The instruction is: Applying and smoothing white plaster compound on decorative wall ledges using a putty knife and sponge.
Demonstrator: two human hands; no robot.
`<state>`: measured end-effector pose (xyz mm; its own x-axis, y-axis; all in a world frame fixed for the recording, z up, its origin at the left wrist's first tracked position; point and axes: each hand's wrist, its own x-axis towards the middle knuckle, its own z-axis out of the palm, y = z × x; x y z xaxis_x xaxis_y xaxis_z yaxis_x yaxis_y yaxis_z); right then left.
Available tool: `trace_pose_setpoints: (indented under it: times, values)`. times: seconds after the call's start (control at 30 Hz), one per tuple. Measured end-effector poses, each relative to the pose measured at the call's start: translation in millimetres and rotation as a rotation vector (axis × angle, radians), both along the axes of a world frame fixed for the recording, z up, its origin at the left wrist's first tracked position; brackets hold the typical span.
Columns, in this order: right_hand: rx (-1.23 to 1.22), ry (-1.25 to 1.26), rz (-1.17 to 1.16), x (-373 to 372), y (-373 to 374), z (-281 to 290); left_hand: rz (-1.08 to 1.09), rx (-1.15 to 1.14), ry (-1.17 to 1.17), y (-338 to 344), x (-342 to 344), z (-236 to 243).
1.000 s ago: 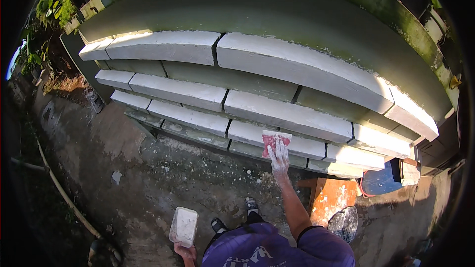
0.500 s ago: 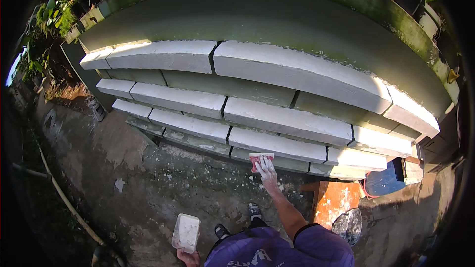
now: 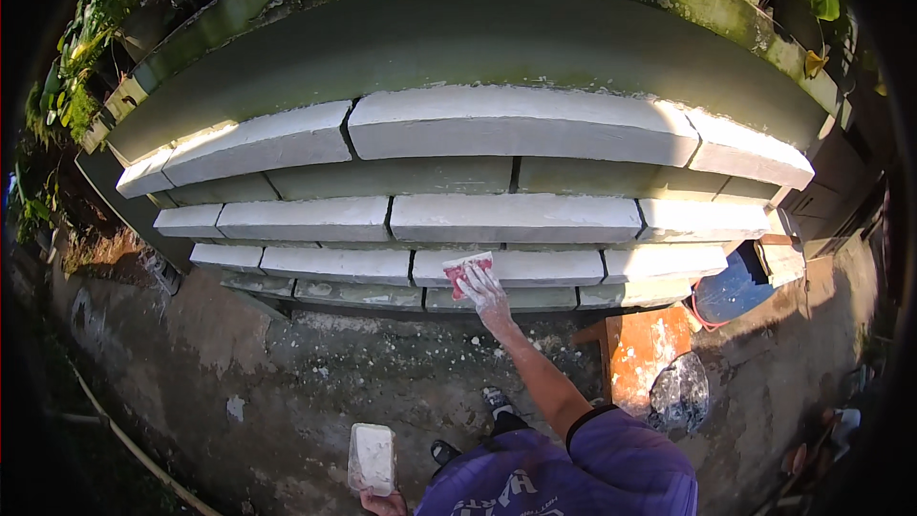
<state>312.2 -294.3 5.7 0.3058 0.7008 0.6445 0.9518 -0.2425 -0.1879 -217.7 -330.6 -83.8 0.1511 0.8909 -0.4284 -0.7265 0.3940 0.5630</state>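
Note:
My right hand (image 3: 485, 292), smeared with white, grips a reddish-pink flat scraper (image 3: 461, 278) with a whitish edge. The scraper lies over the front face of a white-coated block (image 3: 544, 268) in the lowest white row, toward its left end; contact cannot be told for sure. Low in the picture, my left hand (image 3: 384, 504) is closed on the near end of a white plastic tub (image 3: 372, 460), which holds white paste. Most of that hand's fingers are hidden by the tub.
Further white block rows (image 3: 516, 218) step up toward a greenish wall (image 3: 430, 38). At right stand a paint-spattered orange wooden bench (image 3: 642, 344), a dark spattered round object (image 3: 680, 390) and a blue container (image 3: 734, 289). A pole (image 3: 134, 444) lies on the stained floor at left.
My right hand has moved the scraper up from the block's lower edge onto its front face, and tilted it. The view has turned. The tub stays in my left hand.

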Motion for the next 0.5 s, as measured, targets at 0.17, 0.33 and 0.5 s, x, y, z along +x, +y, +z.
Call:
trace_pose_setpoints:
  times: [0.17, 0.33, 0.5]
  values:
    - [-0.283, 0.312, 0.115, -73.2, -90.3, -90.6, -0.132, -0.026, -0.019, 18.0, 1.3, -8.0]
    - [0.126, 0.792, -0.287, -134.7, -193.6, -86.1, -0.239, -0.033, -0.016, 26.7, 0.6, 7.5]
    - [0.663, 1.165, -0.617, -170.8, -301.3, -118.4, -0.64, 0.077, 0.035, 52.9, 70.0, 45.7]
